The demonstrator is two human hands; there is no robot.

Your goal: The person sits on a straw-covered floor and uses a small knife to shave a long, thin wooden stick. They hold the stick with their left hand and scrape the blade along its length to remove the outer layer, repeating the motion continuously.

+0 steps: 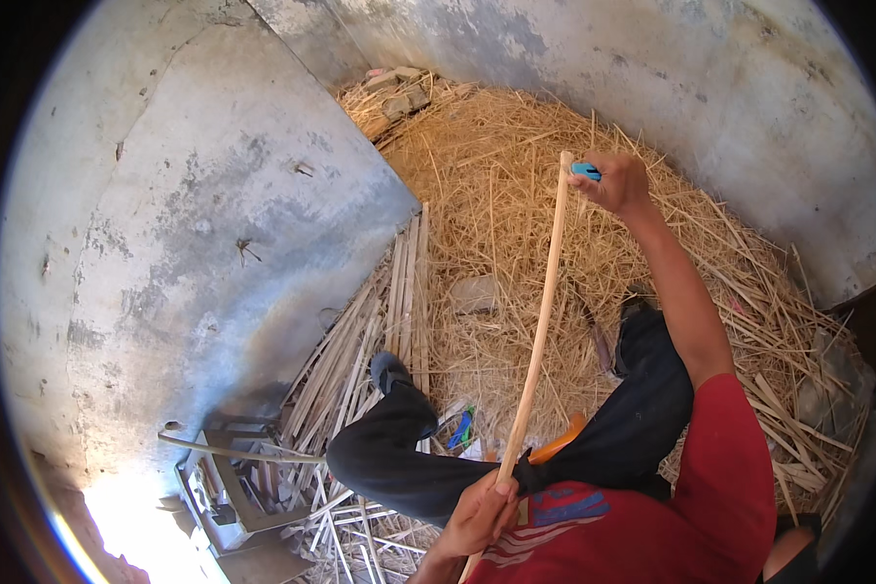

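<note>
A long pale wooden stick [545,316] rises from my lap, slightly bowed, its tip near the far edge of the straw. My left hand [481,513] is wrapped round its lower part, close to my waist. With the arm stretched out, my right hand [621,183] grips a small blue tool [585,171] right beside the stick's far end. Whether the tool touches the stick, and what kind it is, I cannot tell. A curved dark tool with a brown handle [602,348] lies on the straw by my right leg.
Straw and shavings [526,146] cover the floor. Split sticks [404,292] lie along the left wall [214,195]. A wooden frame [226,487] stands at lower left. A flat block [474,294] lies ahead; an orange object [560,438] sits between my legs.
</note>
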